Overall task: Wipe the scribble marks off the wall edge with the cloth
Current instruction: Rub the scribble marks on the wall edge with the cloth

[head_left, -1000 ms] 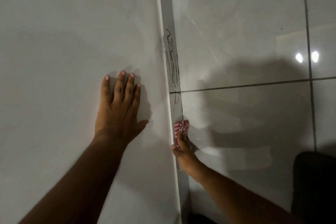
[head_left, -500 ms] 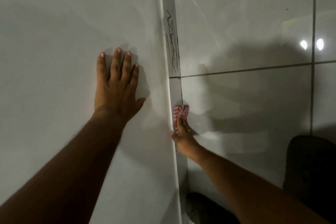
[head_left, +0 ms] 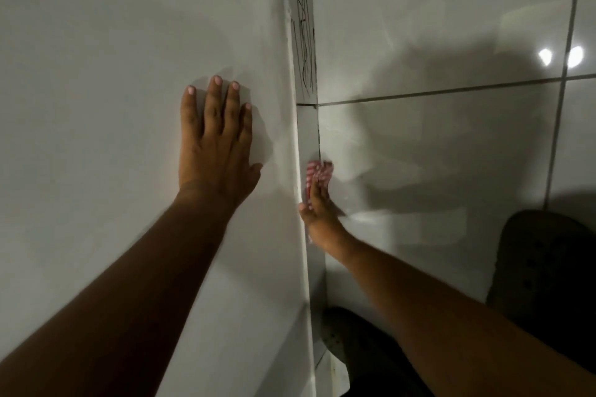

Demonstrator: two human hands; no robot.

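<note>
My right hand (head_left: 317, 213) presses a red-and-white cloth (head_left: 317, 172) flat under its grip against the wall edge (head_left: 308, 135). Black scribble marks (head_left: 304, 39) sit well above it; my left hand (head_left: 216, 145) rests spread on the wall (head_left: 113, 74) beside.

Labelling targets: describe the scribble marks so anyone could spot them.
Find the narrow wall edge running up between the plain wall and the glossy tiles. The scribble marks are thin black pen lines on it, above the grout line and the red-and-white cloth.
</note>
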